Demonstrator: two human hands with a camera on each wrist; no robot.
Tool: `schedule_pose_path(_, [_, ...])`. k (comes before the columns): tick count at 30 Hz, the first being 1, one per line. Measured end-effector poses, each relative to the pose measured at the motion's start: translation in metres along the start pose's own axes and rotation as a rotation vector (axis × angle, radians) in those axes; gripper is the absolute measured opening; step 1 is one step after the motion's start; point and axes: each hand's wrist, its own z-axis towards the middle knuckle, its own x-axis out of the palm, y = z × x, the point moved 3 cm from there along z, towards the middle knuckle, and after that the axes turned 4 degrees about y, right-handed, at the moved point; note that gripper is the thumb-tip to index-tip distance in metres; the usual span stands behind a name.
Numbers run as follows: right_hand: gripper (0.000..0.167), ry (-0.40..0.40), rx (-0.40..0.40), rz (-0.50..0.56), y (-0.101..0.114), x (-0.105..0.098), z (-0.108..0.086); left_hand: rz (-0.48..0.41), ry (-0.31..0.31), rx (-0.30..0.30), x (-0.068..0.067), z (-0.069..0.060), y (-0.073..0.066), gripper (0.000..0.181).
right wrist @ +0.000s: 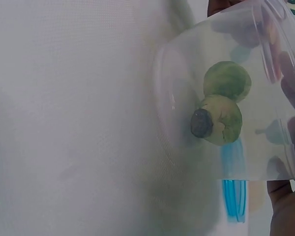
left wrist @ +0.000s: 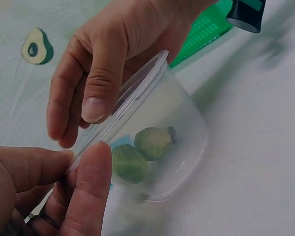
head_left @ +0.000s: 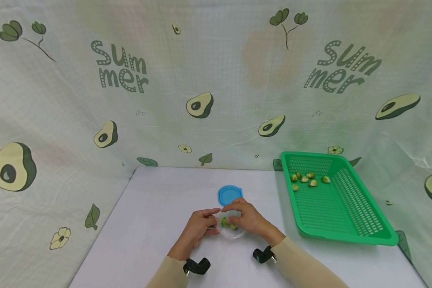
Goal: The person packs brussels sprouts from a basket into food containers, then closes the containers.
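Observation:
A clear plastic tub point(head_left: 232, 235) stands on the table with two green Brussels sprouts point(left wrist: 155, 143) at its bottom, seen through its wall. My left hand point(head_left: 202, 224) pinches the tub's rim at its left side between thumb and fingers. Over the tub's mouth, my right hand point(head_left: 245, 216) arches with loosely bent fingers. Its thumb hangs near the rim in the left wrist view, and I see nothing held in it. The right wrist view shows the tub point(right wrist: 187, 64) side-on, with fingers partly hidden behind its wall.
A blue round lid point(head_left: 229, 195) lies flat on the table just behind the tub. To the right stands a green perforated basket point(head_left: 345, 208) with several more sprouts point(head_left: 311, 183) at its far left end. A printed cloth point(head_left: 234, 136) hangs behind the table.

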Motion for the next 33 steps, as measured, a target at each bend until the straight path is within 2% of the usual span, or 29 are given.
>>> schedule_pose_path(8, [0.028,-0.048,0.0,0.045,-0.001,-0.004,0.002,-0.002,-0.007,0.0,0.001,0.0,-0.001,0.045])
schedule_pose_path(14, [0.029,-0.098,0.011,0.144,-0.003,-0.007,0.003,0.001,-0.013,0.005,0.001,-0.001,-0.001,0.047])
schedule_pose_path(20, [0.033,-0.114,0.01,0.219,-0.004,-0.011,0.002,0.018,-0.022,-0.005,0.001,-0.002,-0.001,0.047])
schedule_pose_path(33, [0.03,-0.236,0.006,0.211,0.01,-0.03,-0.005,0.022,-0.021,0.007,0.001,-0.001,0.0,0.047])
